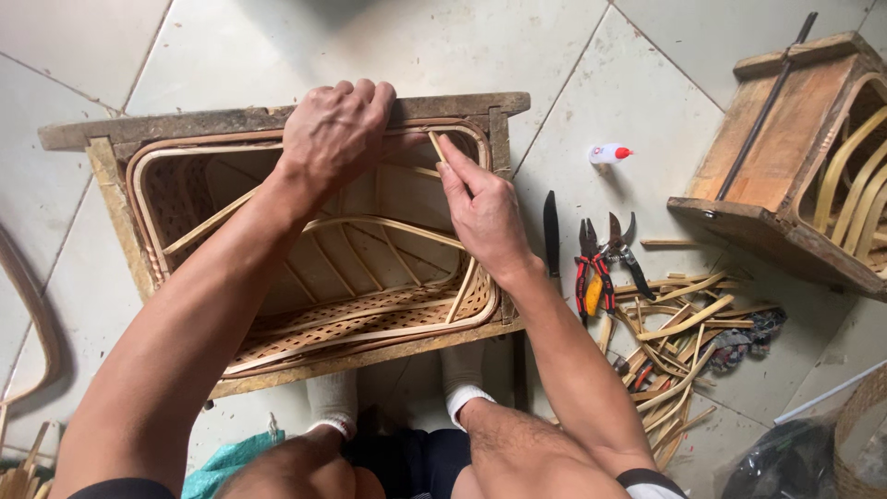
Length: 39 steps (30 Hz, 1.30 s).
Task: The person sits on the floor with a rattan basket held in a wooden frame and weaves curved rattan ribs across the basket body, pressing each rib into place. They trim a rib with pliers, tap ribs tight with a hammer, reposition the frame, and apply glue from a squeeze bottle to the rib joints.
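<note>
**Both hands at the far rim of the basket**

The left hand (337,134) is clamped down over the far edge, knuckles up, fingers curled over the rough wooden frame (231,120) and the rim of the pale woven bamboo basket (370,319) sitting inside it. Right beside it, the right hand (480,208) pinches a thin flat bamboo strip (435,146) between thumb and forefinger, its tip upright against the basket's far rim near the far right corner of the frame. The two hands sit close, not quite touching.

Inside the basket, bent bamboo ribs cross the open-weave walls. The frame rests on the light tiled floor (443,46), above the person's white socks at its near edge.

Out to the right of the frame on the floor: a dark-bladed knife (552,233), red-handled pliers (589,268), black-handled cutters (628,249), a heap of bamboo offcuts (679,346), and a small white bottle with a red cap (610,153). A second wooden frame (785,176) lies by the floor's far right corner.
</note>
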### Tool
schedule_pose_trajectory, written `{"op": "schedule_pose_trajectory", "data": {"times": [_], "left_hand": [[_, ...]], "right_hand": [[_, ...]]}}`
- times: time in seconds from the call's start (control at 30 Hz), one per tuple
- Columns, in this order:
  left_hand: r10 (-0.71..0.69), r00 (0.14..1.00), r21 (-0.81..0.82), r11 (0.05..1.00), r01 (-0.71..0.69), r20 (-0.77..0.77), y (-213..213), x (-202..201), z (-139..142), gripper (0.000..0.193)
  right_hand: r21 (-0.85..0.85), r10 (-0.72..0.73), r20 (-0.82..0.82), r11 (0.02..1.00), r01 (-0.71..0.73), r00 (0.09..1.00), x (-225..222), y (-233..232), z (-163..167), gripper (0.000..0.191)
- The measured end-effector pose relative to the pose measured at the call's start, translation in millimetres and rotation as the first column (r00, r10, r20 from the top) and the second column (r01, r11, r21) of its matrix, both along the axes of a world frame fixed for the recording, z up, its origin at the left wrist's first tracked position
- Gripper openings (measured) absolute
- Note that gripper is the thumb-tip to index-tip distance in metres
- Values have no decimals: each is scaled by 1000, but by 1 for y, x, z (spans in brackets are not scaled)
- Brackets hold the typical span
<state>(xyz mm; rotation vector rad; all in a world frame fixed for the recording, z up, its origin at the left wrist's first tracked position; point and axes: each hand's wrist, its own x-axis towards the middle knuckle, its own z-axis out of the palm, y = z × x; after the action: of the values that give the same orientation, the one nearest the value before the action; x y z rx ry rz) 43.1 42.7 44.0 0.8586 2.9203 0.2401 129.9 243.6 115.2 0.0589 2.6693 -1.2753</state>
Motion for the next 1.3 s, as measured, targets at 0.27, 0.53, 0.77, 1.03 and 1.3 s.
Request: {"op": "schedule_pose_trajectory", "data": {"times": [0.27,0.53,0.77,1.03,1.3], "left_hand": [[20,995,-56,998,-15,99,0,5,9,72],[17,994,-31,999,-14,107,-10,19,25,66],[139,989,-89,986,-143,-50,-58,42,-2,74],[60,977,-86,993,-79,-204,-78,50,-19,62],[368,751,216,806,-552,548,-59,62,-14,55]], "right_hand": [[-88,59,-160,993,-74,985,1,4,3,35],[98,60,-94,994,-50,994,29,4,20,52],[75,-345,-218,927,368,913,126,170,29,31],[790,-310,-55,568,231,949,126,299,-10,50],[514,-503,-164,691,508,849,134,305,-31,39]]}}
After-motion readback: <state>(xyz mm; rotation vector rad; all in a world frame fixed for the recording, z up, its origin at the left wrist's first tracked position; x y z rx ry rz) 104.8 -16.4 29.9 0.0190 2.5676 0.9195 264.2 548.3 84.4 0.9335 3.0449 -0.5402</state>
